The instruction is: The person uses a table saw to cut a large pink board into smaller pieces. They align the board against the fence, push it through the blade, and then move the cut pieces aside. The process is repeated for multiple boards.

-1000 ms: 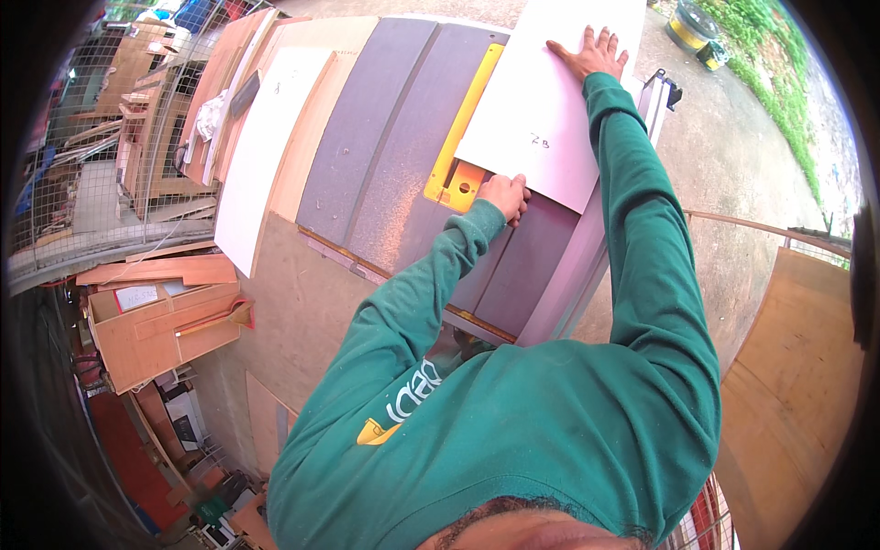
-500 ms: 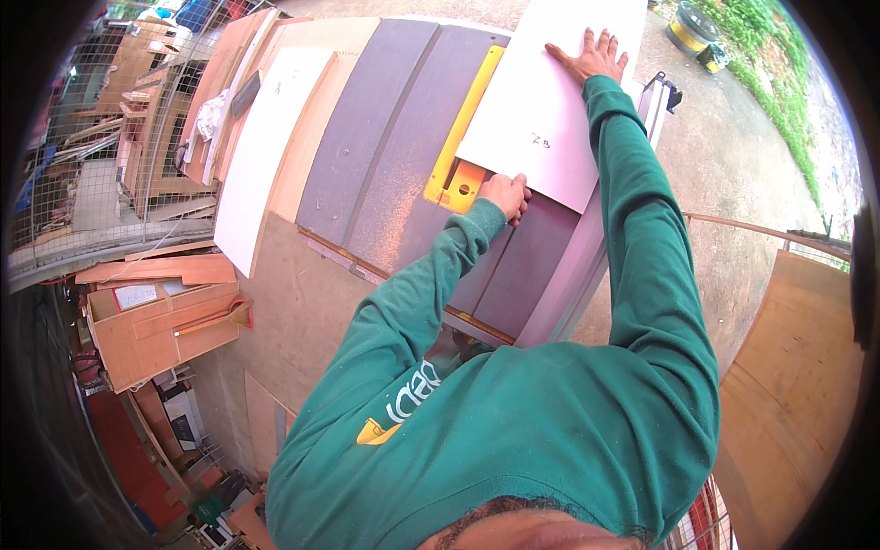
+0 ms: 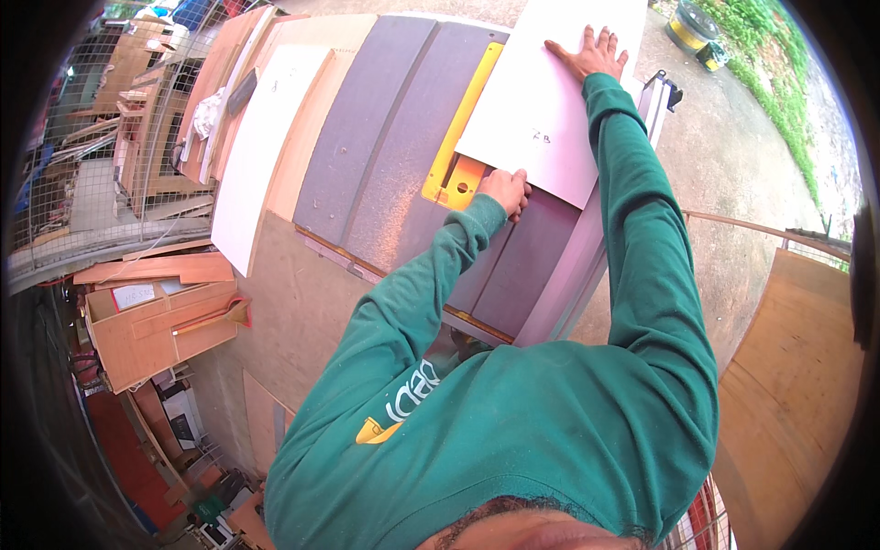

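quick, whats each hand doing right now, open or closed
Left hand: closed, curled at the near edge of the board; can't tell if holding it.
Right hand: open, spread on the board.

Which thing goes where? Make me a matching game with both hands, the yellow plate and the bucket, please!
Things:
1. Left hand
2. Bucket
3. Right hand
4. Yellow plate

Places and states:
A. Fingers spread out on top of the white board
B. Set into the grey table
C. Fingers curled, at the board's near edge
D. Standing on the concrete beside the grass

Right pairs: 1-C, 2-D, 3-A, 4-B
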`<state>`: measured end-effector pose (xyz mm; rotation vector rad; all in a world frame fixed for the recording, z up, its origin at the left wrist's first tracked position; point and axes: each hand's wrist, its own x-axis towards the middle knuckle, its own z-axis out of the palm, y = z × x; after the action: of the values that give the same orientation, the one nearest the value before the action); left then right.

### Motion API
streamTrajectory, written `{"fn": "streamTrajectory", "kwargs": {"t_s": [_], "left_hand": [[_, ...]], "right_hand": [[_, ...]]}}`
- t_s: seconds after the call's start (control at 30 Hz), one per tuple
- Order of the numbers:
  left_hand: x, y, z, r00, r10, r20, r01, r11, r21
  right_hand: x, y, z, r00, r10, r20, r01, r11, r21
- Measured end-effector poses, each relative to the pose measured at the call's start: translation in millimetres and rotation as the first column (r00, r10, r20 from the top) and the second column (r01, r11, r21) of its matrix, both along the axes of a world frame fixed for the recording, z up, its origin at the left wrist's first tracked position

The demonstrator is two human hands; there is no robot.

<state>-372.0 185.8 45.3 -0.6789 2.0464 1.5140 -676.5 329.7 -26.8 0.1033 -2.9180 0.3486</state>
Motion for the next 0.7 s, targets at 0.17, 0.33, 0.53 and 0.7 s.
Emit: {"fn": "streamTrajectory", "kwargs": {"t_s": [0.17, 0.33, 0.53, 0.7], "left_hand": [[-1.3, 0.8, -3.2, 1.0, 0.009, 0.0, -0.009, 1.0, 0.002], [-3.0, 1.7, -1.0, 1.0, 0.007, 0.006, -0.007, 1.0, 0.006], [-5.1, 2.0, -1.5, 1.0, 0.005, 0.005, -0.005, 1.0, -0.005], [-7.3, 3.4, 1.7, 1.0, -0.001, 0.008, 0.001, 1.0, -0.008]], "right_hand": [[0.0, 0.3, -1.6, 1.0, -0.012, -0.005, 0.012, 1.0, 0.026], [-1.2, 0.2, -3.9, 1.0, -0.012, -0.017, 0.012, 1.0, -0.004], [-2.8, -0.1, -5.5, 0.999, -0.02, -0.028, 0.02, 1.0, -0.001], [-2.8, 1.4, -5.7, 1.0, -0.018, -0.022, 0.018, 1.0, -0.022]]}}
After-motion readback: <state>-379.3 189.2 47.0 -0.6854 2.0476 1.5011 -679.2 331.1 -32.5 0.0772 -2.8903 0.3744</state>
